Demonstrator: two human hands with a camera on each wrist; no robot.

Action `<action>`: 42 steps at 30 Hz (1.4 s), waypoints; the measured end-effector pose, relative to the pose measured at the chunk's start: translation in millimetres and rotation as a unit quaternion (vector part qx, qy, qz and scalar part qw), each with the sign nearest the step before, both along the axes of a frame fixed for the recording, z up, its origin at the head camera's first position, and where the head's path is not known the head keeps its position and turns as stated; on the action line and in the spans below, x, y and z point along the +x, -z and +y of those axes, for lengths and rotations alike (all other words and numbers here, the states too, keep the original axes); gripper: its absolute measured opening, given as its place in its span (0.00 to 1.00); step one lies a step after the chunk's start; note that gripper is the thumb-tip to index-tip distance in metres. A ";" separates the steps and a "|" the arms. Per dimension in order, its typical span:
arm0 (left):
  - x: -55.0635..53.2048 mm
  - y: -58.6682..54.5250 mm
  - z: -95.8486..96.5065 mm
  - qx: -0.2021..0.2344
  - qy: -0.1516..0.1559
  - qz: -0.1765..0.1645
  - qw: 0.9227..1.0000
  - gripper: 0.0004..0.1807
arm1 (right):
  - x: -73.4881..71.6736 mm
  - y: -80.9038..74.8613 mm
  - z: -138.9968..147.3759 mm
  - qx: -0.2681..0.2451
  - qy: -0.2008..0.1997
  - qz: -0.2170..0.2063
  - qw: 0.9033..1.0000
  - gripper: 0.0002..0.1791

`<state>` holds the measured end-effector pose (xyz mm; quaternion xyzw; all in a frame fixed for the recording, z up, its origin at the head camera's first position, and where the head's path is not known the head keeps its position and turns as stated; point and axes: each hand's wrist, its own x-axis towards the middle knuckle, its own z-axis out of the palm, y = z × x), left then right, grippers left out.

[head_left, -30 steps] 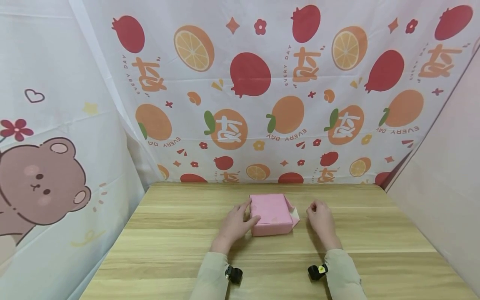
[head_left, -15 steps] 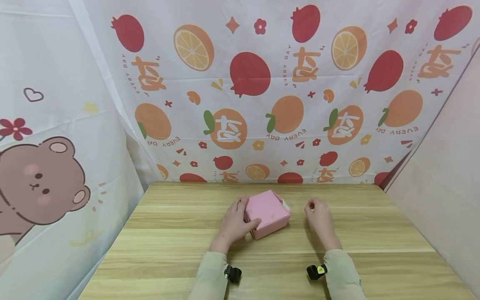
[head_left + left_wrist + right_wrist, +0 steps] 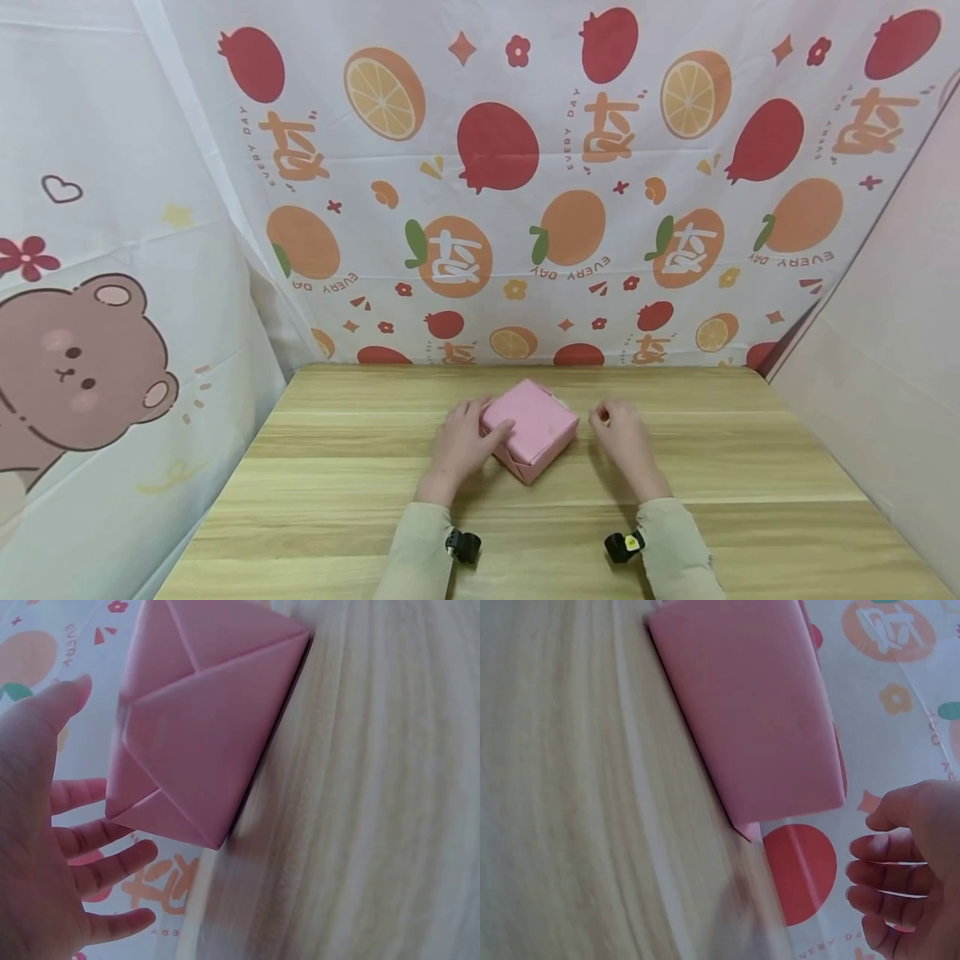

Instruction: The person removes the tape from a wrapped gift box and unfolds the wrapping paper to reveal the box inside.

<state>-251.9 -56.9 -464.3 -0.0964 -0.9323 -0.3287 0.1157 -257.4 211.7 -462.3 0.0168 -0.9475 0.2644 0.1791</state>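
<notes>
A square box wrapped in pink paper (image 3: 528, 417) lies on the table, turned so one corner points at the person. My left hand (image 3: 459, 446) is at its left corner, fingers spread and thumb reaching over the top. In the left wrist view, the folded paper end (image 3: 187, 742) faces the camera, with fingertips right at its edge. My right hand (image 3: 626, 437) hovers to the right of the box, apart from it, its fingers loosely curled around nothing. A smooth pink side (image 3: 750, 712) faces the right wrist camera. A pale bit of loose flap (image 3: 561, 402) shows at the far right edge.
The wood-grain table (image 3: 337, 500) runs back to a hanging cloth (image 3: 555, 275) printed with fruit. Another cloth with a bear (image 3: 82, 358) hangs on the left, and a plain pale one (image 3: 900, 358) on the right. Each wrist carries a small black camera (image 3: 467, 547).
The box has rotated clockwise on the table under the left hand, bringing its folded left end toward the person and its open flap toward the back. The right hand has shifted slightly left.
</notes>
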 end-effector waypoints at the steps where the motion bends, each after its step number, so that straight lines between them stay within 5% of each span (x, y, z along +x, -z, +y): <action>1: -0.2 -0.2 -0.2 0.002 -0.001 0.000 1.000 0.40 | 0.2 0.4 -1.8 0.003 -0.005 -0.005 1.000 0.09; 16: 2.9 -5.8 0.4 0.019 0.025 0.000 1.000 0.25 | 3.2 6.3 -20.9 -0.018 -0.063 0.000 0.998 0.12; 30: 3.2 -4.3 3.1 0.013 0.031 0.004 0.999 0.16 | 4.5 6.3 -23.3 -0.020 -0.061 -0.043 0.997 0.25; 36: 2.8 -2.8 4.4 0.003 0.037 0.013 0.999 0.17 | 4.0 5.3 -26.7 0.013 -0.060 0.051 0.997 0.16; 42: 0.2 2.3 4.8 0.004 0.041 0.012 0.999 0.18 | 1.3 6.8 -30.3 0.057 -0.102 0.185 0.976 0.05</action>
